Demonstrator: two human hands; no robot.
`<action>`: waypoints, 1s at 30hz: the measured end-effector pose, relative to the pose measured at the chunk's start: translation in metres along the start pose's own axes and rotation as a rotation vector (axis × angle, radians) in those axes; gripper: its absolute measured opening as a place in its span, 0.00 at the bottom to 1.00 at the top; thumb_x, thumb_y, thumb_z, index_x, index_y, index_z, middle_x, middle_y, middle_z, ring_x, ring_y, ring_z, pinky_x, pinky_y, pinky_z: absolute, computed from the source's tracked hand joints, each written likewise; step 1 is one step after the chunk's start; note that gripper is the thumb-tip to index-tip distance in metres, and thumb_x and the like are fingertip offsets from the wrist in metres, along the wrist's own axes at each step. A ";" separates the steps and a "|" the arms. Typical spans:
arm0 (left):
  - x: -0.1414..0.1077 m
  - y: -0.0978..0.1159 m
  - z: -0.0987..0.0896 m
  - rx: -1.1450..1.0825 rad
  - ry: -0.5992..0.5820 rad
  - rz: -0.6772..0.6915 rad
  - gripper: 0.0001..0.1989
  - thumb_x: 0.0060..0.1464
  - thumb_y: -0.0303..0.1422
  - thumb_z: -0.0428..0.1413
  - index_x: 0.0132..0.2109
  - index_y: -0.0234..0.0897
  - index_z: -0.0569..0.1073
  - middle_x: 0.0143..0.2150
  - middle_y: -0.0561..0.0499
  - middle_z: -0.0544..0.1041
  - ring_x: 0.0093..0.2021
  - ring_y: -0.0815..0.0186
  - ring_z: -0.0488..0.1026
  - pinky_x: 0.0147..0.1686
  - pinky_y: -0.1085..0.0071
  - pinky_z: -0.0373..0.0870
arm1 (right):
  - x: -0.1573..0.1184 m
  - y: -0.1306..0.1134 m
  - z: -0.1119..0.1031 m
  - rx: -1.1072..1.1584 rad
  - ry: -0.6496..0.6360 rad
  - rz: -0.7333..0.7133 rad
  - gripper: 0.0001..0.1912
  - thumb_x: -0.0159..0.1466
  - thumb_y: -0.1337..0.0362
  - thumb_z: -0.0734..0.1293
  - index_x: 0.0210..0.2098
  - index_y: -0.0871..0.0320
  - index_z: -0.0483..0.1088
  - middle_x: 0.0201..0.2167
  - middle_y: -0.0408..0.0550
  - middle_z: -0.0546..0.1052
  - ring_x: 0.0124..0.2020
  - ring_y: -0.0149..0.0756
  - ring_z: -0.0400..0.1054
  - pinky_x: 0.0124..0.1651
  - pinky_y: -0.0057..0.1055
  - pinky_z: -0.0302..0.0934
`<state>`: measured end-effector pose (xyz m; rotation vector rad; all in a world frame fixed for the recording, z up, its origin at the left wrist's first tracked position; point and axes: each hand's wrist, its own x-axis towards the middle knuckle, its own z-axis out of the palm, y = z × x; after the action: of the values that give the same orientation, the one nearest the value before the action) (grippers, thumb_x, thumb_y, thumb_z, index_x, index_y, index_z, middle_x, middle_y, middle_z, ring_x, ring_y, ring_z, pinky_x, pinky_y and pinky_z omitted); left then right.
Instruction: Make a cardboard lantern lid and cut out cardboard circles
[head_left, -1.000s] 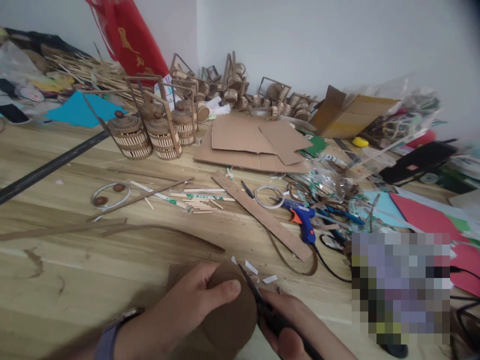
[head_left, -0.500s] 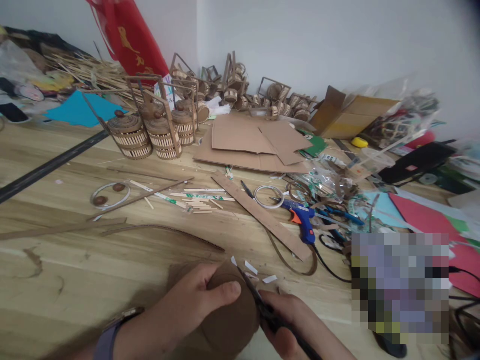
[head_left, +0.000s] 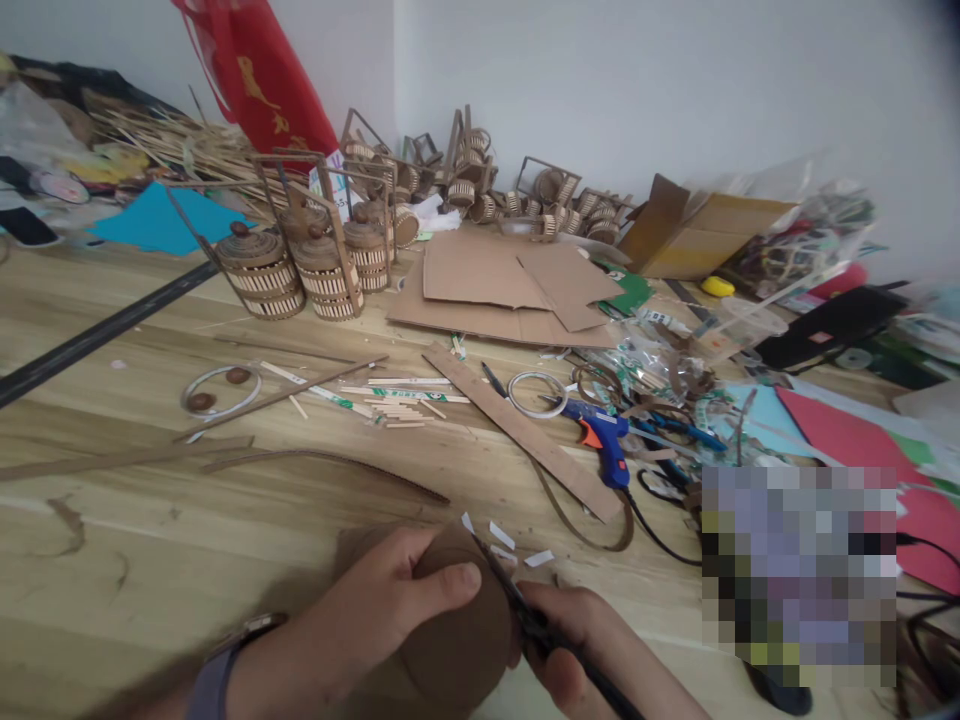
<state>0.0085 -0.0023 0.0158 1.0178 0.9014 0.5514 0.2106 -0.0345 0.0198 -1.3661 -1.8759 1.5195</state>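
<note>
My left hand [head_left: 397, 600] is closed on a piece of brown cardboard [head_left: 457, 650] with a curved outline drawn on it, thumb pressed on its upper face. In my right hand [head_left: 577, 620] is a pair of black scissors [head_left: 536, 632], its blades lying along the cardboard's right edge. The far tips of the blades are partly hidden by the cardboard. Small white paper scraps [head_left: 538, 559] lie just beyond the blades. A curved brown cardboard strip [head_left: 337, 458] rests on the table ahead of my left hand.
A blue glue gun [head_left: 611, 440] lies right of a long cardboard strip [head_left: 517, 430], with its cord running right. Small lidded baskets [head_left: 259, 270] stand at the left back. Cardboard sheets [head_left: 487, 275] are stacked at the centre back. A white ring [head_left: 537, 394] sits near the gun.
</note>
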 end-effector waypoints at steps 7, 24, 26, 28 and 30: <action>0.000 -0.003 -0.002 -0.016 -0.052 0.014 0.17 0.54 0.44 0.59 0.45 0.39 0.81 0.43 0.50 0.83 0.48 0.54 0.76 0.51 0.61 0.68 | 0.000 0.003 0.000 0.022 -0.011 -0.015 0.43 0.53 0.22 0.45 0.22 0.56 0.60 0.19 0.39 0.58 0.21 0.28 0.50 0.22 0.27 0.48; 0.001 -0.004 -0.006 -0.005 -0.107 0.062 0.15 0.57 0.42 0.58 0.46 0.41 0.82 0.42 0.51 0.84 0.46 0.57 0.76 0.48 0.66 0.69 | -0.001 0.015 0.003 0.065 0.000 0.019 0.44 0.50 0.20 0.47 0.21 0.56 0.62 0.18 0.41 0.59 0.21 0.29 0.50 0.21 0.29 0.43; 0.002 -0.003 -0.007 0.011 -0.111 0.076 0.16 0.57 0.43 0.58 0.46 0.40 0.82 0.43 0.50 0.84 0.47 0.56 0.76 0.48 0.65 0.69 | -0.002 0.012 0.003 0.049 0.021 0.023 0.44 0.49 0.20 0.45 0.20 0.56 0.62 0.18 0.40 0.58 0.20 0.29 0.49 0.22 0.30 0.44; 0.002 -0.002 -0.007 0.027 -0.114 0.085 0.16 0.57 0.43 0.58 0.46 0.41 0.81 0.44 0.50 0.83 0.48 0.56 0.76 0.49 0.65 0.68 | -0.002 0.010 0.003 0.038 0.050 0.020 0.45 0.50 0.20 0.45 0.20 0.56 0.62 0.18 0.40 0.58 0.21 0.30 0.50 0.23 0.30 0.45; 0.002 -0.002 -0.007 0.040 -0.115 0.076 0.16 0.57 0.43 0.58 0.46 0.41 0.81 0.44 0.50 0.83 0.49 0.55 0.76 0.50 0.64 0.68 | -0.003 0.011 0.003 0.033 0.064 0.015 0.44 0.51 0.21 0.46 0.20 0.56 0.64 0.18 0.41 0.58 0.21 0.30 0.51 0.22 0.30 0.45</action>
<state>0.0031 0.0017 0.0120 1.1119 0.7772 0.5347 0.2144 -0.0392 0.0102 -1.3999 -1.7986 1.4886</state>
